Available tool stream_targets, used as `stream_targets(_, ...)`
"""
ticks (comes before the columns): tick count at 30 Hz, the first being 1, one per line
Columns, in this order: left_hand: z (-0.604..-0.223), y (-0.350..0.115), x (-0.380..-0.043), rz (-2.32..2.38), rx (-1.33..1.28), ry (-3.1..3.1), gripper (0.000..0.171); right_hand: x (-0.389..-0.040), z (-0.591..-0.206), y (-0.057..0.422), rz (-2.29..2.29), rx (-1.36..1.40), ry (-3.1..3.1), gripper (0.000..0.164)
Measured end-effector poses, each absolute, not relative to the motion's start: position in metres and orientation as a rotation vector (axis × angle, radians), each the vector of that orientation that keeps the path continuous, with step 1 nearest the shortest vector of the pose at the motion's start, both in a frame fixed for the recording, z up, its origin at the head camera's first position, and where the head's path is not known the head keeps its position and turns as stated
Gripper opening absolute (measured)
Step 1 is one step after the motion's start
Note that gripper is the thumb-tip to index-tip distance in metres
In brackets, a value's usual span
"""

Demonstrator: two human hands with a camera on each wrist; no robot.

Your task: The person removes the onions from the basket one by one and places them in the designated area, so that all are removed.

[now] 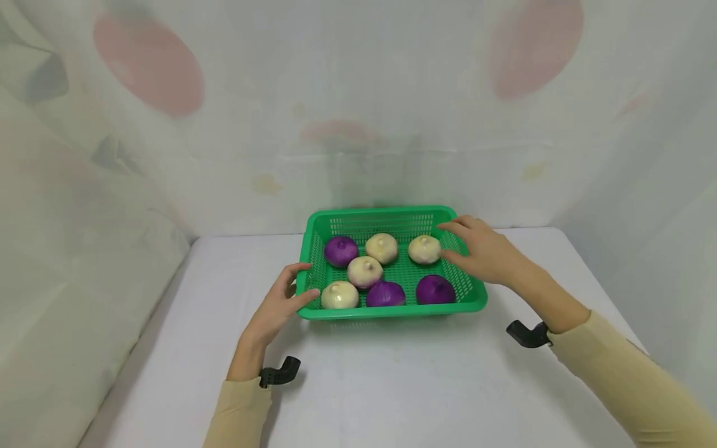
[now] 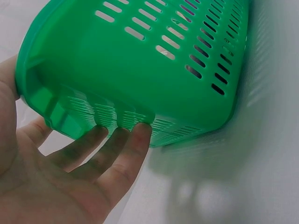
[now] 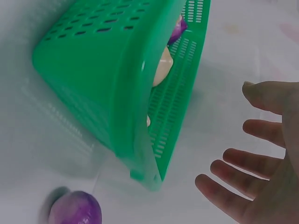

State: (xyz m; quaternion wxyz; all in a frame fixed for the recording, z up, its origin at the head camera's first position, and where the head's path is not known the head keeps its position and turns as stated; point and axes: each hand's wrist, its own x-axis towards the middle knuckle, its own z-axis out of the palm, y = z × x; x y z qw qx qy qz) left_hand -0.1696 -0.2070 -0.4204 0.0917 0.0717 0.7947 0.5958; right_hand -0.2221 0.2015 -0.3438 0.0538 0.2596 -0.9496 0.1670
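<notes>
A green plastic basket (image 1: 392, 313) with slotted walls stands on the white table, holding several purple onions (image 1: 341, 251) and several white onions (image 1: 382, 248). At its left end, my left hand (image 1: 278, 303) grips the rim, and in the left wrist view the fingers (image 2: 124, 163) reach along the outer wall. My right hand (image 1: 484, 252) is over the basket's right end, its spread fingertips close to the rightmost white onion (image 1: 424, 249). In the right wrist view this hand (image 3: 266, 158) has nothing in it. A purple onion (image 3: 75, 208) also shows outside the basket in that view.
The white table (image 1: 392, 386) reaches back to a hanging pale cloth (image 1: 358, 81) with faded red spots, right behind the basket. More pale cloth (image 1: 73, 280) hangs on the left. Each wrist carries a black camera mount (image 1: 280, 372).
</notes>
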Motion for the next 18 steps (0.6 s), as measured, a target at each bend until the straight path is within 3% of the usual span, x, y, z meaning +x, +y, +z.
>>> stream_targets(7, -0.447, -0.215, -0.182, 1.761, 0.182, 2.386, 0.062, -0.218, -0.347, 0.190, 0.540, 0.851, -2.891, 0.050)
stream_targets(18, -0.447, -0.215, -0.181, 1.770, 0.200, 2.389, 0.064, -0.212, -0.351, 0.175, 0.526, 0.917, -2.937, 0.050)
